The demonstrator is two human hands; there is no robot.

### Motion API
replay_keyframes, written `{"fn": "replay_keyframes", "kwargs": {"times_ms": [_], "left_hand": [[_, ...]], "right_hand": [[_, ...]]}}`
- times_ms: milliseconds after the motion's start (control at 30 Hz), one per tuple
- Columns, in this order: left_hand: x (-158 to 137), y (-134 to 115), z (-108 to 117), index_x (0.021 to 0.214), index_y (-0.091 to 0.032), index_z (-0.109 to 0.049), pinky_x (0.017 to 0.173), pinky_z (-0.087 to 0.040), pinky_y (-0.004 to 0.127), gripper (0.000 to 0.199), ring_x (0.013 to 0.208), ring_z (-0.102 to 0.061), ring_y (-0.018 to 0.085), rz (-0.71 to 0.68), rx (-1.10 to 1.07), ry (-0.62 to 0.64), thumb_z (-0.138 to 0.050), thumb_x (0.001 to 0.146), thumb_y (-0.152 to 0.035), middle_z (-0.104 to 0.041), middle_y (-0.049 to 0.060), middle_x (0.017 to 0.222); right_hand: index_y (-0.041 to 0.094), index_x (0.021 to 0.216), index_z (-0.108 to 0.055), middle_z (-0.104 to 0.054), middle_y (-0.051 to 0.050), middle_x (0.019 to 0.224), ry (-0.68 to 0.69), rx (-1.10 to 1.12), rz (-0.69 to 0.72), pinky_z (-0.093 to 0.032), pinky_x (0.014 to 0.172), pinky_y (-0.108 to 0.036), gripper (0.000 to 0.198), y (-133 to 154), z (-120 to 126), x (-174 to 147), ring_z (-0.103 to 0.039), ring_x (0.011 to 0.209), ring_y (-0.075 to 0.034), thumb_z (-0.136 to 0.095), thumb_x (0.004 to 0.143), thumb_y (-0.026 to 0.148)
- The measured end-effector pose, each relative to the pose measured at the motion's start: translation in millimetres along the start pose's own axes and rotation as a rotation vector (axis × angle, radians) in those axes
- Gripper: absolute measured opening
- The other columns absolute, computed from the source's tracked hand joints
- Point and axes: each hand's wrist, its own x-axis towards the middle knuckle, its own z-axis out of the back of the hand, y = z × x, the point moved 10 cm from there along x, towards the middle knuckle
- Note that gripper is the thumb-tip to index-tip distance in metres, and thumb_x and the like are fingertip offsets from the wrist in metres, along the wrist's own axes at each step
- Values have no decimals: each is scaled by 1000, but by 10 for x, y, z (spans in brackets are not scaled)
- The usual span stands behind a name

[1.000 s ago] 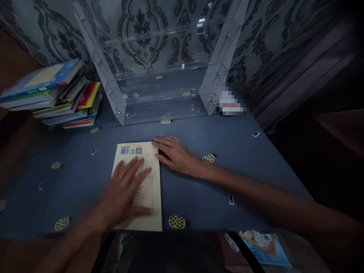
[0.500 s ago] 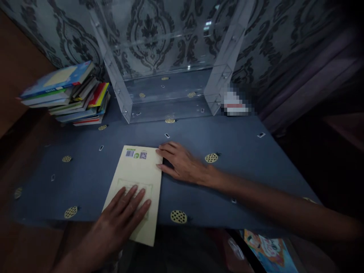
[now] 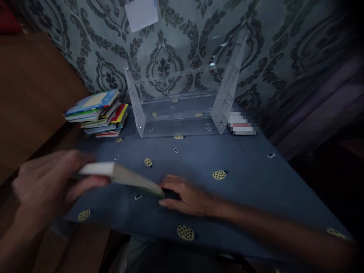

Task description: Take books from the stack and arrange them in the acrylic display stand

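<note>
A thin book (image 3: 133,181) is tilted up above the table, seen nearly edge-on and smeared by motion. My left hand (image 3: 54,182) grips its left end, thumb below and fingers over the top. At the book's right end is my right hand (image 3: 184,195), low over the cloth, with the thumb and fingers apart. Its fingertips meet or nearly meet the book's end; the blur hides whether they press on it. The book's cover faces do not show clearly.
A clear acrylic rack (image 3: 182,129) stands against the patterned wall. To its left is a stack of books (image 3: 99,113); a pixelated white object (image 3: 241,123) lies to its right. A dark blue cloth with pineapple prints (image 3: 196,155) covers the table. A wooden cabinet (image 3: 36,87) is at left.
The book lay flat under my left hand; now that hand has gripped it, lifted it and swung it left. My right hand stays by its right end. The view has tilted up.
</note>
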Motion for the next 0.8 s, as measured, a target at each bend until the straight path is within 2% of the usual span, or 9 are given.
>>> {"fn": "replay_keyframes", "kwargs": {"times_ms": [33,100,200,300,367,400,500,633,800], "left_hand": [[206,-34,59,82,-29,-69,54,-43,34,49,57,-59,18,17,50,-118,-45,93,-70,-62,-1,61],[598,-134,-149,67,-23,-60,53,-35,30,60,48,-46,12,-23,-11,-97,-36,97,-69,-49,-2,51],[988,-218,-845,60,-20,-52,53,-29,28,63,48,-43,10,-103,-217,188,-33,98,-66,-45,-2,51],[1090,-229,-1565,62,-19,-54,56,-27,28,54,52,-43,11,-137,-319,422,-42,97,-57,-47,-2,53],[1086,-211,-1937,61,-18,-53,57,-26,28,50,54,-45,11,-115,-363,482,-47,96,-53,-48,-2,55],[1084,-196,-2059,61,-18,-52,58,-27,28,50,55,-44,11,-97,-378,464,-47,97,-52,-49,-2,56],[1018,-160,-2215,75,-18,-60,64,-34,27,41,65,-52,14,-68,-416,337,-45,99,-47,-59,0,69],[724,-46,-2126,101,-18,-65,87,-46,32,30,95,-63,21,-41,-405,149,-40,101,-35,-70,7,99],[258,109,-2080,111,-18,-63,94,-51,39,29,100,-65,24,26,-280,85,-36,102,-25,-71,10,103]], "right_hand": [[15,103,-71,-71,-7,91,-2,16,-9,-53,81,-33,35,-4,-34,-4,-64,87,-19,-53,102,44],[16,92,-71,-70,-6,83,-13,38,8,-52,75,-30,29,13,-92,-13,-64,81,-17,-53,102,36],[18,73,-63,-64,-2,67,-82,4,85,-49,68,-29,34,85,-83,-31,-60,70,-15,-53,101,33],[20,61,-51,-53,1,56,-219,-104,120,-42,59,-27,43,123,59,-49,-51,58,-13,-49,102,31],[21,60,-48,-51,2,55,-287,-165,161,-40,57,-27,42,162,141,-60,-47,55,-12,-48,102,27],[21,61,-48,-52,2,55,-304,-190,187,-40,57,-27,41,182,161,-65,-47,55,-12,-48,102,25],[19,70,-57,-61,-1,63,-324,-254,243,-47,63,-29,32,207,180,-79,-53,60,-14,-48,101,21],[15,97,-68,-74,-10,92,-292,-386,244,-55,85,-38,19,154,160,-35,-67,90,-20,-50,101,20],[12,132,-59,-65,-16,137,-96,-538,179,-47,112,-48,34,-32,-36,347,-59,130,-25,-45,104,25]]}}
